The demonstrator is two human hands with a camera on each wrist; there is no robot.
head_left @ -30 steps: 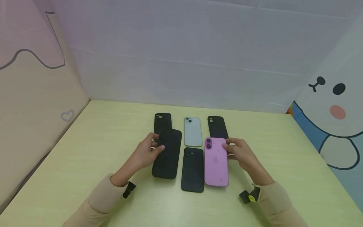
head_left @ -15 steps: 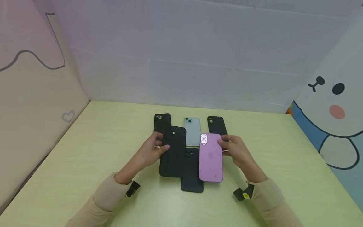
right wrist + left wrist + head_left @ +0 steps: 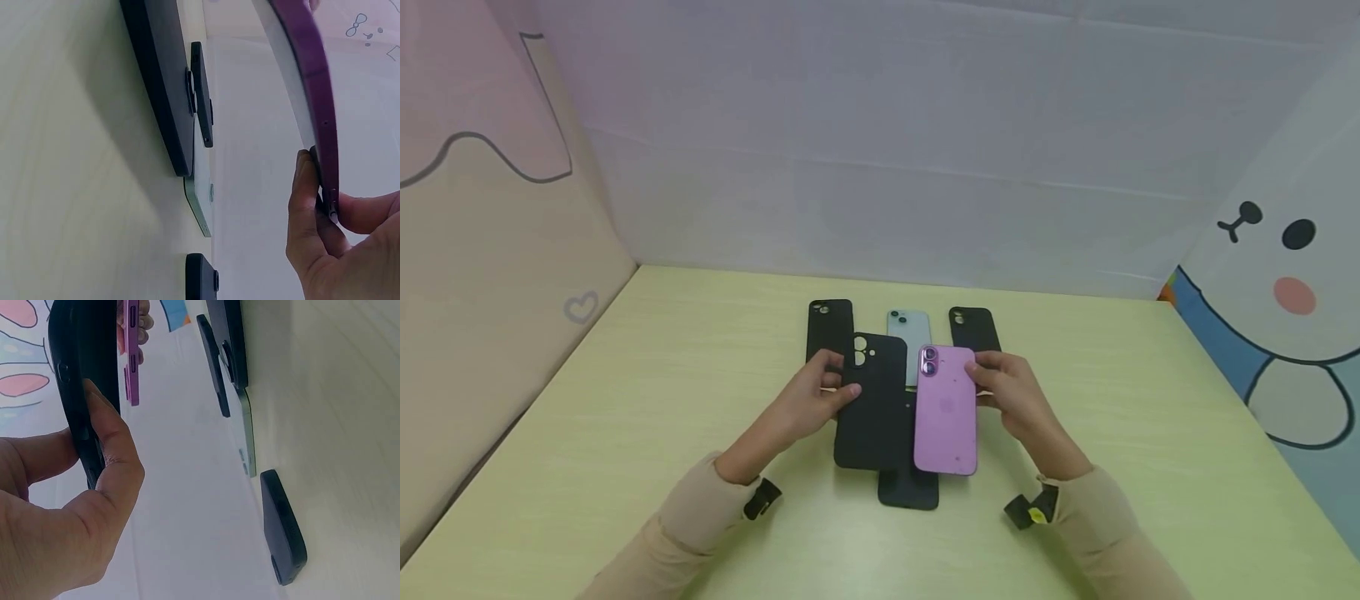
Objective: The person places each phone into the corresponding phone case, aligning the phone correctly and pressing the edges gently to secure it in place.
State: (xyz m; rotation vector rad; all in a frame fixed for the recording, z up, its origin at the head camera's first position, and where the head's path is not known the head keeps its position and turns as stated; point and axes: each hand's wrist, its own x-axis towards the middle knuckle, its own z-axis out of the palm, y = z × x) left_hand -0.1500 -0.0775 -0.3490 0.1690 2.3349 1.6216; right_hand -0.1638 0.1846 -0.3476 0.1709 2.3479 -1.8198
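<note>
My left hand [image 3: 808, 398] pinches a black phone case [image 3: 876, 425] by its left edge, thumb on the back and fingers underneath. The case is raised above the table, and its camera cutouts show through. In the left wrist view the same case [image 3: 75, 350] appears edge-on. Close to its right, my right hand [image 3: 1011, 396] pinches a pink phone [image 3: 946, 417] by the right edge, back side up. The right wrist view shows the pink phone [image 3: 322, 94] off the table. Below both lies a dark phone [image 3: 910, 493], partly hidden by them.
Along the back of the yellow table [image 3: 700, 333] lie a pale blue phone [image 3: 910, 323] and two black phone cases, one left [image 3: 830, 327] and one right [image 3: 975, 329]. The held things partly cover the pale phone. A pale wall sheet [image 3: 880, 167] stands behind.
The left hand has brought the black case to the right, and its cutouts now show light through. The right hand has shifted the pink phone left and slightly up, closer to the case.
</note>
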